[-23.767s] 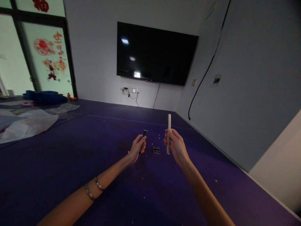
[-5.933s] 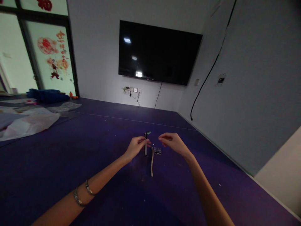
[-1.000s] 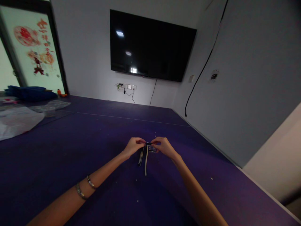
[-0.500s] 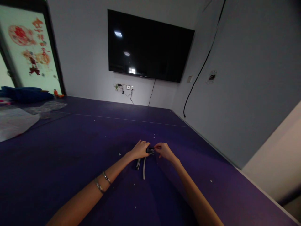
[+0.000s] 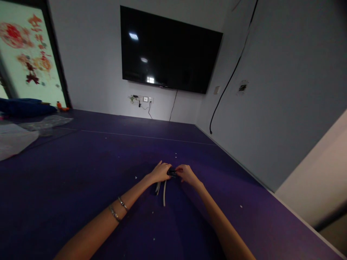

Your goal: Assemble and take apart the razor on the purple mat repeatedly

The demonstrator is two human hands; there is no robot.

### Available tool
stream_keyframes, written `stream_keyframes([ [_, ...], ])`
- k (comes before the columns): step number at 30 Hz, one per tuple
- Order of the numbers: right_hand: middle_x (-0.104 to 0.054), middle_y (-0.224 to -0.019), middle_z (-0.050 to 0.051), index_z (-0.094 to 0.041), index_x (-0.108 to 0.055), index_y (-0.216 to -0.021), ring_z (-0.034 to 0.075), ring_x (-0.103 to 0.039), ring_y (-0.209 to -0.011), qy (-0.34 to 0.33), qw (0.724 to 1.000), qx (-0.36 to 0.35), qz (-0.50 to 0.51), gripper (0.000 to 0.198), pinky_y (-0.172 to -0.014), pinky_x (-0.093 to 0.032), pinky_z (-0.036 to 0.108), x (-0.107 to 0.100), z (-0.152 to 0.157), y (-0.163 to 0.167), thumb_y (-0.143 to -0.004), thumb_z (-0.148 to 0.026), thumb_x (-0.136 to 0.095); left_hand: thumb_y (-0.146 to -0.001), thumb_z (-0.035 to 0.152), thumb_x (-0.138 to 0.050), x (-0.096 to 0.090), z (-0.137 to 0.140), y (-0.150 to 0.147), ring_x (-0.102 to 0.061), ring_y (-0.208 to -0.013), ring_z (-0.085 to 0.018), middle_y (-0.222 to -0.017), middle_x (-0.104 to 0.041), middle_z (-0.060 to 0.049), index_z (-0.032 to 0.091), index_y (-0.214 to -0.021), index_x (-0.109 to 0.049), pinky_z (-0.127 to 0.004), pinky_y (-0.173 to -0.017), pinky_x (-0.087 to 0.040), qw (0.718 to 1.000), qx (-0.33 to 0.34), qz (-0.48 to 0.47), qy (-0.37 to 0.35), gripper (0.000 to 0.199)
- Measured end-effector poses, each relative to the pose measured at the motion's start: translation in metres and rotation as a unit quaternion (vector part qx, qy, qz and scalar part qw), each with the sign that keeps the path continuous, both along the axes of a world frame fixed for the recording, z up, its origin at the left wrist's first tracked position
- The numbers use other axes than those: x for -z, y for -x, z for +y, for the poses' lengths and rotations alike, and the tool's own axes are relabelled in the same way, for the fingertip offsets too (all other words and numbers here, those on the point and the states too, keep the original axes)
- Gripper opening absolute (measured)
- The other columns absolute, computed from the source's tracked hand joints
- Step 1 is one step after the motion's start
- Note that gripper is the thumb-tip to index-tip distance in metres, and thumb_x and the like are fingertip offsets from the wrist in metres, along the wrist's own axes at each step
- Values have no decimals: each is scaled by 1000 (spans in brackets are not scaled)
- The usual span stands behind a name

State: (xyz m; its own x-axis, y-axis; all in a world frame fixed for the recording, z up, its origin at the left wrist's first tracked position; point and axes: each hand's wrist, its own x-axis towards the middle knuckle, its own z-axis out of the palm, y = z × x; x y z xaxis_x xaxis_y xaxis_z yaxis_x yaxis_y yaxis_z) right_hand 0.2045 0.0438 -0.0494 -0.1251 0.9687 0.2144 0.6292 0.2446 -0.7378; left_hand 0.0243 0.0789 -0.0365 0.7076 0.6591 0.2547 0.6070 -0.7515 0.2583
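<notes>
My left hand (image 5: pixel 161 172) is closed around a small black object (image 5: pixel 171 173), whose exact kind I cannot make out. From the right, my right hand (image 5: pixel 186 173) meets that object with thumb and forefinger pinched at its right end. Whether a separate small piece sits in the pinch is too small to tell. Below my left hand, a pale cable-like strip (image 5: pixel 164 195) points toward me, and a shorter dark-and-white strip (image 5: pixel 157 188) lies beside it. Their upper ends are hidden under the hand.
The purple surface (image 5: pixel 108 187) carries several tiny white scraps. Clear plastic wrapping (image 5: pixel 48 122), a white sheet (image 5: pixel 16 139) and a blue cloth bundle (image 5: pixel 25 107) lie at the far left. A television (image 5: pixel 170 50) hangs on the wall; a black cable (image 5: pixel 227 88) dangles at right.
The view has shifted slightly, moving the room a little left in the picture. My right fingers have come a bit closer to the black object's right end.
</notes>
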Motion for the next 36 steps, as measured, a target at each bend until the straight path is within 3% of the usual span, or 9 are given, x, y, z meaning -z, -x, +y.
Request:
stream_keyframes([
  [13, -60, -72, 2, -12, -67, -86, 7, -53, -47, -1, 1000, -1, -10, 21, -30, -43, 13, 3, 1, 4, -72, -16, -51, -67, 25, -61, -1, -1, -1, -53, -109, -25, -112, -61, -9, 18, -105, -54, -46, -103, -24, 1000, 0, -3, -2, 39],
  [29, -65, -81, 5, -13, -68, -89, 5, -50, -37, 8, 1000, 14, -9, 22, -33, -42, 17, 3, -1, 1, -76, -17, -50, -67, 22, -60, 0, -1, 0, -55, -105, -25, -105, -63, -8, 18, -104, -56, -45, -103, -25, 1000, 2, -3, -8, 37],
  [33, -66, -80, 6, -15, -69, -87, 12, -59, -57, -56, 998, 13, -39, 21, -53, -49, 24, 2, 0, -2, -75, -16, -52, -67, 22, -60, -2, -3, 0, -56, -100, -24, -99, -64, -8, 18, -100, -58, -44, -101, -27, 1000, 4, 3, -19, 34],
  [36, -66, -83, 6, -17, -70, -84, 16, -60, -76, -108, 992, 15, -56, 20, -72, -48, 28, 2, 0, -4, -76, -15, -52, -67, 21, -60, -2, -4, -1, -56, -98, -24, -95, -64, -8, 17, -94, -60, -43, -100, -29, 1000, 2, 12, -28, 28],
])
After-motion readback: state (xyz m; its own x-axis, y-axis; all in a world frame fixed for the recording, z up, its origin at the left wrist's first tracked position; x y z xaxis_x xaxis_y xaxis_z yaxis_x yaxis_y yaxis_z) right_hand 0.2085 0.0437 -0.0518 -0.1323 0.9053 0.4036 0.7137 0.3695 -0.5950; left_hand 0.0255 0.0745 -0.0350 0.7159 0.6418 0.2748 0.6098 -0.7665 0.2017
